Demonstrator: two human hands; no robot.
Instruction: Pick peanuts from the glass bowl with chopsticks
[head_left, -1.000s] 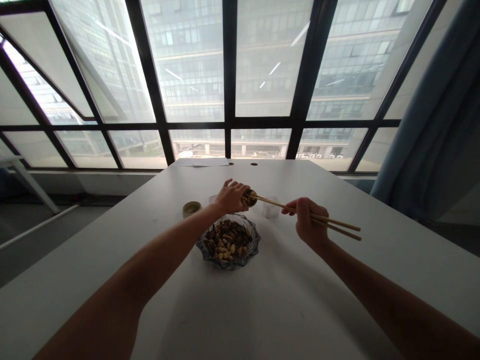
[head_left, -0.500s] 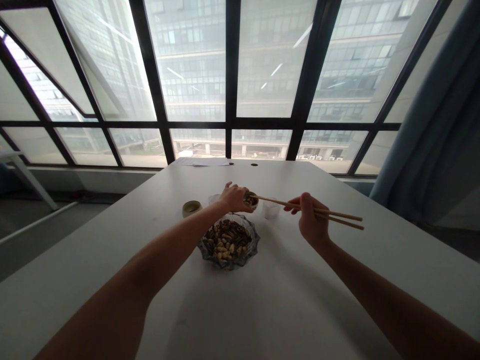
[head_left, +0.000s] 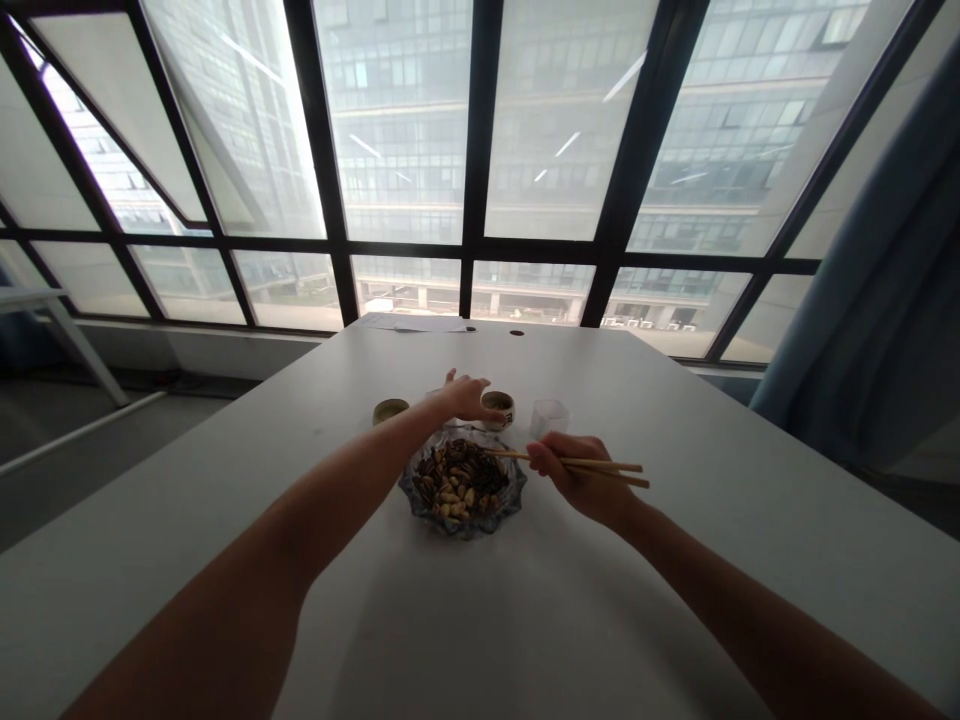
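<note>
Windows everywhere lol

Black-framed windows (head_left: 471, 248) way past the left hand (head_left: 468, 398), a building (head_left: 405, 110) behind the glass. White paper (head_left: 429, 324) lies beyond that same hand, near two dark holes (head_left: 517, 333). Blue curtain (head_left: 862, 290)'s hanging far right of the right hand (head_left: 579, 472), and some white table leg (head_left: 88, 352)'s way left of the left one.

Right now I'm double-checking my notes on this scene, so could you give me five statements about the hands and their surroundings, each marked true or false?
1. The right hand has the chopsticks in its grip. True.
2. The left hand is inside the glass bowl. False: the left hand is at the small cup beyond the glass bowl.
3. The glass bowl holds dark and pale pieces. True.
4. The blue curtain hangs at the picture's left. False: the blue curtain hangs at the right.
5. White paper lies at the table's far end. True.
</note>
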